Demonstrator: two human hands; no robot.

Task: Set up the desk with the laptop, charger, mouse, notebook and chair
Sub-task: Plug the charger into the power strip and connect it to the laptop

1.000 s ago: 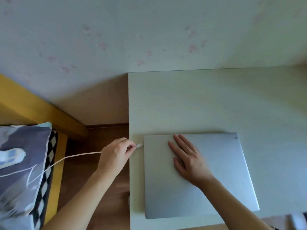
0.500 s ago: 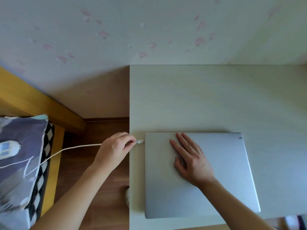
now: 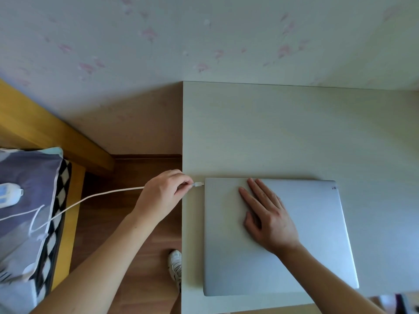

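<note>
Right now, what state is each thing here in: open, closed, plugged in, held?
Silver laptop: closed, flat on the pale desk.
White charger cable: plug at the laptop's left edge; fully seated, cannot tell.
Left hand: pinches the plug.
Right hand: flat, pressing on the lid.

No text, brand name or number can be read anywhere. The closed silver laptop [image 3: 278,236] on the pale surface [image 3: 272,132] bears one small dark mark at its far right corner (too small and blurred to make out). The wallpaper [image 3: 158,41] carries only faint pink flowers, no lettering.
</note>
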